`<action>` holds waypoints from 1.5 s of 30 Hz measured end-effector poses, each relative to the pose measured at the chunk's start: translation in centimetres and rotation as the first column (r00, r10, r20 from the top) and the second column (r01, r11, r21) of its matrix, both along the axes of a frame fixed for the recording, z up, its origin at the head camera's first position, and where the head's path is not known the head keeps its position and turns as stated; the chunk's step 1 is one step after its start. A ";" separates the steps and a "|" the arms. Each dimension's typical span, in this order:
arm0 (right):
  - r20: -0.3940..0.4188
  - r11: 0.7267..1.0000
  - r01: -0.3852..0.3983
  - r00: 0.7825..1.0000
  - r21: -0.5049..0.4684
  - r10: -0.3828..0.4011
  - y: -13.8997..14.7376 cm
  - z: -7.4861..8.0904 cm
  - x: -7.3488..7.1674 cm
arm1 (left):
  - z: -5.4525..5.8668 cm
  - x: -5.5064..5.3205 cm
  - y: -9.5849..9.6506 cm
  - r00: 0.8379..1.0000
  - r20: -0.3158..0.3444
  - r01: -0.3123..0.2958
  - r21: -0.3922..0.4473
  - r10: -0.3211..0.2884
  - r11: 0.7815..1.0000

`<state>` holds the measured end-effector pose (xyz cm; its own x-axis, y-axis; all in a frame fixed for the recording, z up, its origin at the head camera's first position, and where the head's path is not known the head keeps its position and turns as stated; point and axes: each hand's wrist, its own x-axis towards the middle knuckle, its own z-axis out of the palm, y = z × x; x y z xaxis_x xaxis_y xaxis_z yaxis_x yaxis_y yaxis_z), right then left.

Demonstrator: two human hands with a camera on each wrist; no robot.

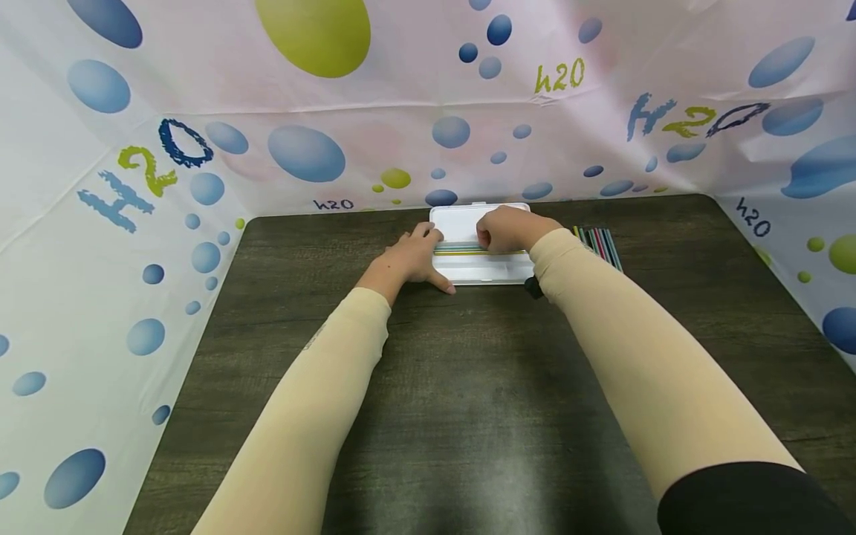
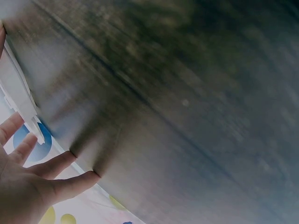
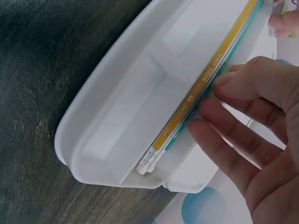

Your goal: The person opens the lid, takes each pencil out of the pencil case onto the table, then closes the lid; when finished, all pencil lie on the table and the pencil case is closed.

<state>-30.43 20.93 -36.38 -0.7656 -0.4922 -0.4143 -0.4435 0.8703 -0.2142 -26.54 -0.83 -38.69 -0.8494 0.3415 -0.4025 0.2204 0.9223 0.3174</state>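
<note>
A white pencil case (image 1: 478, 273) lies with its lid (image 1: 455, 221) raised at the back. Inside, a yellow pencil (image 3: 198, 84) and a green pencil (image 3: 184, 123) lie side by side along the hinge side, white eraser ends together. My right hand (image 1: 506, 229) is over the case with bent fingers; in the right wrist view its thumb and fingertips rest along the green pencil. Spread wide, my left hand (image 1: 409, 256) is at the case's left end, thumb by the front edge. Two of its fingertips (image 2: 96, 175) touch the tabletop in the left wrist view.
Several coloured pencils (image 1: 604, 245) lie in a row on the dark wooden table (image 1: 455, 386), right of the case and partly behind the right sleeve. A white curtain (image 1: 401, 82) with coloured dots hangs along the table's back and sides.
</note>
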 end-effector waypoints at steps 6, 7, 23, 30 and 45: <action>-0.009 0.999 -0.043 0.999 -0.012 0.043 -0.3 -0.2 0.1 | 0.2 -0.1 0.0 1.000 0.004 0.001 0.006 -0.001 1.000; -0.009 0.999 -0.053 0.999 -0.014 0.052 -0.3 -0.3 0.1 | 0.2 -0.1 0.0 1.000 0.007 0.002 0.006 -0.002 1.000; -0.045 0.991 -0.136 0.990 -0.001 0.136 -1.0 -1.1 0.1 | 0.2 -0.2 -0.1 1.000 0.010 0.001 0.001 -0.001 1.000; -0.021 0.989 -0.151 0.988 0.012 0.151 -1.1 -1.3 -0.1 | 0.0 -0.2 -0.1 1.000 0.010 -0.005 0.003 0.005 1.000; -0.008 0.984 -0.166 0.986 0.071 0.167 -1.4 -1.2 -0.1 | -0.3 -0.2 -0.1 1.000 -0.002 0.001 0.001 -0.001 1.000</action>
